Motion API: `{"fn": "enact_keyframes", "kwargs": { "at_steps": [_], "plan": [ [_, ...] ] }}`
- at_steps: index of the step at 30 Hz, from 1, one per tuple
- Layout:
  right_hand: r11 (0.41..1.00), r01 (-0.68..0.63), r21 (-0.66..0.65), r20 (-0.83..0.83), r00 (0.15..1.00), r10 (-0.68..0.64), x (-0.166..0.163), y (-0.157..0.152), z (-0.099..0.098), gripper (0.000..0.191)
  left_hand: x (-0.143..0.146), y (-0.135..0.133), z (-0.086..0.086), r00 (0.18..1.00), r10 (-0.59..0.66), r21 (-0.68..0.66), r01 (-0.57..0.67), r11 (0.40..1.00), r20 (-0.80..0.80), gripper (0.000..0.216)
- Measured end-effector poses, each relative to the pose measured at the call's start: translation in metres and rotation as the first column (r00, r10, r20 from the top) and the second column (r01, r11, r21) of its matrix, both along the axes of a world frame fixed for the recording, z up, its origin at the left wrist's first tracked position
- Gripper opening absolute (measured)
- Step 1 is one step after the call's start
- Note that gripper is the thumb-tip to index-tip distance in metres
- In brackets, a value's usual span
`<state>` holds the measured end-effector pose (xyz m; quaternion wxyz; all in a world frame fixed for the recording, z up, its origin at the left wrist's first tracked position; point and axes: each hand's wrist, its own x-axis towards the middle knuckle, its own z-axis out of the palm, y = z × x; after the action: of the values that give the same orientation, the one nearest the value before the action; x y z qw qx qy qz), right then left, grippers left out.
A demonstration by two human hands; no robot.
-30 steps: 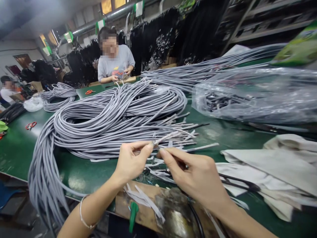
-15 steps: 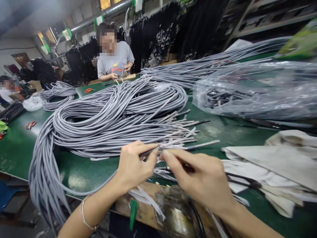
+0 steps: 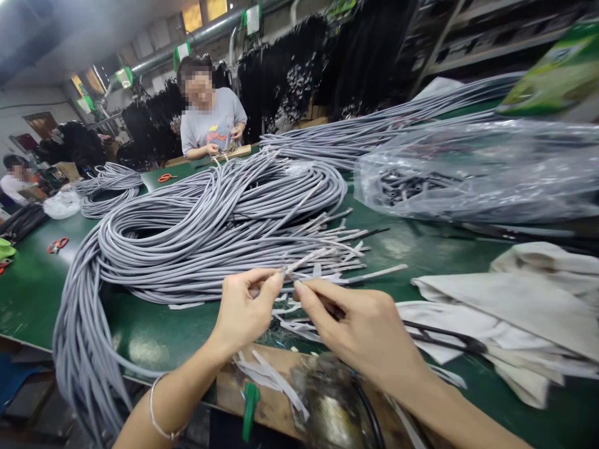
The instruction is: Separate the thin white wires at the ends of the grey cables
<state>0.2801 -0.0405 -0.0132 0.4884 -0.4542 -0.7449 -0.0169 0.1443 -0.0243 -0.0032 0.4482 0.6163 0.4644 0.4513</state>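
**Two hands pinch one grey cable end above the green bench**

The left hand comes up from the lower left, forearm angled toward the centre with a thin bracelet on the wrist. Its thumb and forefinger are closed together on the cable end, a pale stripped tip that slants up and to the right from the pinch. The other fingers curl loosely under the palm.

The right hand reaches in from the lower right, back of the hand toward the camera, wrist nearly straight. Its forefinger stretches toward the left hand, the tip just beside the left forefinger. Whether it actually grips the cable cannot be told, since the hand's own back hides the thumb.

The cable end belongs to the big coil of grey cables that lies on the green table, with loops hanging over the near edge at the left. Many more stripped ends fan out just behind the hands. Under the hands sits a wooden board strewn with grey strips of sheath.

To the right lie folded white cloths and, farther back, a clear plastic bag. At the far side a person in a grey shirt works with both hands at another board.
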Motion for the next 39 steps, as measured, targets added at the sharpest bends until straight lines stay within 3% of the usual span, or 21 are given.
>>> {"fn": "enact_keyframes", "kwargs": {
  "at_steps": [7,10,14,18,20,23,26,31,39],
  "plan": [
    [0.995,0.007,-0.098,-0.031,0.999,-0.010,0.003,0.000,-0.002,0.040,0.001,-0.002,-0.003,0.993,0.040,0.111,-0.027,0.993,-0.110,0.026],
    [0.996,0.013,-0.093,-0.065,0.998,-0.019,0.004,0.002,-0.003,0.037,0.001,-0.007,-0.004,0.974,0.039,0.242,0.017,0.970,-0.223,0.024],
    [0.999,-0.007,0.049,-0.037,0.999,0.009,-0.002,-0.005,-0.002,0.034,-0.001,-0.007,-0.009,0.885,0.162,0.425,0.044,0.904,-0.436,0.026],
    [0.920,-0.275,0.278,0.108,0.961,0.255,-0.010,-0.019,0.001,0.034,-0.004,0.005,-0.016,0.823,0.146,0.264,0.005,0.965,-0.548,0.024],
    [0.926,-0.274,0.261,0.100,0.962,0.256,-0.009,-0.020,0.001,0.033,-0.005,0.011,-0.016,0.879,0.104,0.174,-0.024,0.985,-0.465,0.024],
    [0.985,-0.086,0.151,0.077,0.994,0.075,-0.003,-0.011,0.000,0.034,-0.007,0.015,-0.011,0.978,0.036,0.086,-0.018,0.996,-0.204,0.031],
    [0.994,-0.022,0.107,0.112,0.994,0.010,0.002,0.000,-0.002,0.039,-0.008,0.012,-0.007,0.997,-0.067,-0.004,0.067,0.998,-0.037,0.038],
    [0.997,0.021,0.080,0.069,0.997,-0.026,0.002,0.003,-0.005,0.040,-0.008,0.008,-0.005,0.991,-0.133,-0.069,0.132,0.989,-0.004,0.046],
    [0.997,0.002,0.074,0.081,0.997,-0.008,0.002,0.001,-0.002,0.040,-0.006,0.004,0.000,0.989,-0.150,-0.052,0.150,0.987,-0.006,0.043]
  ]
}}
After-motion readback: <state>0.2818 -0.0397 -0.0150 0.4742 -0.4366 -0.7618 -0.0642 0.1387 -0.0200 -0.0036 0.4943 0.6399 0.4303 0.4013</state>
